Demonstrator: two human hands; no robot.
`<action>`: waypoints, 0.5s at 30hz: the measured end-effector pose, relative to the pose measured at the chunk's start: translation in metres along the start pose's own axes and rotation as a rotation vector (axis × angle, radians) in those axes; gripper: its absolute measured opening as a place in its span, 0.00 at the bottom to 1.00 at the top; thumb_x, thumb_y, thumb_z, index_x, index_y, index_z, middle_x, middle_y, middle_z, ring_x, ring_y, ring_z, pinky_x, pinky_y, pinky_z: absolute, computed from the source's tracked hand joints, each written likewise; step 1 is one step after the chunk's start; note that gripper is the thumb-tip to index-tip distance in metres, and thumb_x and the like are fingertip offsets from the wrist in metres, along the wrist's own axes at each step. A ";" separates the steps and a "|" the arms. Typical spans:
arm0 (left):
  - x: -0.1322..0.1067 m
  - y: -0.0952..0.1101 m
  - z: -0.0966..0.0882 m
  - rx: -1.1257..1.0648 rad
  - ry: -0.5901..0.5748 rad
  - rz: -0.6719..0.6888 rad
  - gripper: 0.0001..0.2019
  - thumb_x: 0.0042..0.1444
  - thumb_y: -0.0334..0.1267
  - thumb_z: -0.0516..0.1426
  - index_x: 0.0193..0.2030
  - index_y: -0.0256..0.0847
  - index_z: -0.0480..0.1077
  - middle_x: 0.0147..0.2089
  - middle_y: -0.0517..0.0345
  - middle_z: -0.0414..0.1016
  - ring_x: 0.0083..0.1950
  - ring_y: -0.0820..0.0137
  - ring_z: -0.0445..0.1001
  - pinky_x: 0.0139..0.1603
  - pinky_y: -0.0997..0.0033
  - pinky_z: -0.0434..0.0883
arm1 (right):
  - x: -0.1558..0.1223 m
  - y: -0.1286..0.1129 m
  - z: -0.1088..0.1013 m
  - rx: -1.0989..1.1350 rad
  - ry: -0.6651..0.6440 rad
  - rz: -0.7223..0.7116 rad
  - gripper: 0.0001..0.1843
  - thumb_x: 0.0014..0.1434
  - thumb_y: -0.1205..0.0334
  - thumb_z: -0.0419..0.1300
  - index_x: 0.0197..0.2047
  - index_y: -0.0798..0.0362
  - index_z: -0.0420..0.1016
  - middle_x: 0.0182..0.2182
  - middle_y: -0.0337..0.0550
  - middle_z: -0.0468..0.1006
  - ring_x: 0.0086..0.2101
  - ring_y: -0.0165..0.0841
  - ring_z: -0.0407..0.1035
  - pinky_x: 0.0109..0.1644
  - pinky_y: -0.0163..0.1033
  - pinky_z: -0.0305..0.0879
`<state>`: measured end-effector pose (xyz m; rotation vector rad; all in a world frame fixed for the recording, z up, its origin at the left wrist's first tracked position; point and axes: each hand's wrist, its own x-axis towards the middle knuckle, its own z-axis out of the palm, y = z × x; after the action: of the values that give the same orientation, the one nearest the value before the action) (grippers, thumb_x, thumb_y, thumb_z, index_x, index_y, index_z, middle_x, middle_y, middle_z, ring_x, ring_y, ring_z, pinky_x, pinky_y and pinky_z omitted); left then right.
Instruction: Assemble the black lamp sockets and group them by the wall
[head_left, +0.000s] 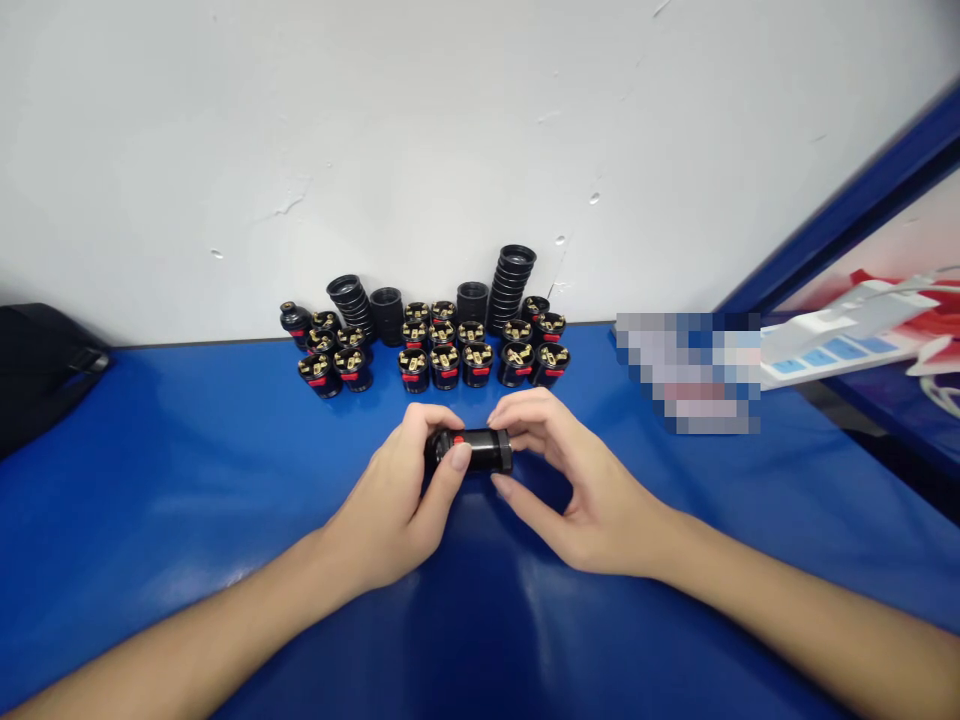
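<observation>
A black cylindrical electrical plug (484, 452) with a red latch lies sideways over the blue table. My left hand (409, 490) is closed around its left end, the thumb on the near side by the red part. My right hand (574, 490) curves about the plug's ribbed right end, with thumb and fingers apart. Whether a right fingertip touches the plug, I cannot tell. Behind the hands stand rows of black connector bodies (445, 368) with brass terminals and red latches. The left palm hides the plug's far left end.
Stacks of black rings (512, 290) and shorter black sleeves (387, 316) stand by the white wall. A black bag (45, 375) rests at the left. On the right are a blurred-out patch (697, 385), a white power strip (832, 355) and a blue frame bar (847, 190).
</observation>
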<state>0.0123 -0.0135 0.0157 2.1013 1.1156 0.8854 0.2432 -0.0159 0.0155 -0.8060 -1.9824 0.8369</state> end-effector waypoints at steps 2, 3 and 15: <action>0.000 0.000 0.000 -0.001 -0.006 0.001 0.09 0.78 0.44 0.49 0.58 0.44 0.61 0.48 0.53 0.74 0.46 0.65 0.75 0.45 0.63 0.70 | 0.001 0.002 0.001 0.062 0.024 0.020 0.15 0.72 0.65 0.62 0.58 0.45 0.67 0.53 0.48 0.70 0.50 0.38 0.74 0.52 0.47 0.82; 0.000 0.000 0.000 0.001 -0.009 0.001 0.09 0.78 0.44 0.49 0.58 0.44 0.61 0.48 0.53 0.74 0.46 0.65 0.75 0.45 0.62 0.70 | 0.001 0.003 0.001 0.082 0.037 0.025 0.12 0.73 0.64 0.61 0.57 0.45 0.69 0.52 0.47 0.71 0.49 0.37 0.74 0.51 0.45 0.83; -0.002 -0.001 0.001 0.042 0.008 -0.041 0.11 0.78 0.47 0.48 0.56 0.44 0.62 0.47 0.52 0.75 0.47 0.61 0.75 0.44 0.60 0.67 | 0.000 0.007 0.000 -0.014 0.051 -0.021 0.19 0.70 0.64 0.67 0.60 0.46 0.69 0.58 0.51 0.71 0.59 0.42 0.74 0.61 0.51 0.81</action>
<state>0.0118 -0.0145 0.0138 2.1027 1.1873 0.8584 0.2451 -0.0118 0.0102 -0.8059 -1.9503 0.7840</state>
